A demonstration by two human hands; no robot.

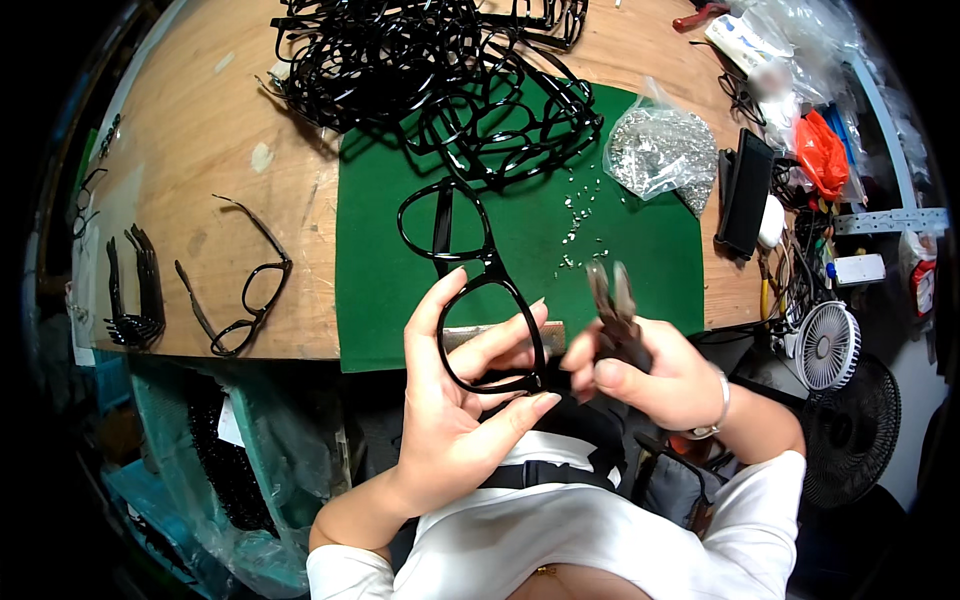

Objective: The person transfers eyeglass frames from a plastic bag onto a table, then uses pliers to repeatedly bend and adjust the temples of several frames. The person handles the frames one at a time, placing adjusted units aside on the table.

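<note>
My left hand (pixel 450 420) grips a black eyeglass frame (pixel 490 265) by one rim, thumb and fingers around it at the mat's near edge. The frame stands tilted, its other rim pointing away from me, with a temple arm behind it. Close by on the right, my right hand (pixel 640 375) is closed round a pair of pliers (pixel 613 305). The plier jaws point up and stand apart with nothing visible between them, not touching the frame. Beyond the jaws, tiny silvery metal parts (pixel 575 225) lie scattered on the green mat (pixel 385 300).
A large heap of black eyeglass frames (pixel 380 60) covers the far side. To its right lies a clear bag of small metal parts (pixel 660 150), then a black phone-like case (pixel 745 195). More glasses (pixel 250 300) rest on the wooden table (pixel 200 180). A white fan (pixel 828 345) stands right.
</note>
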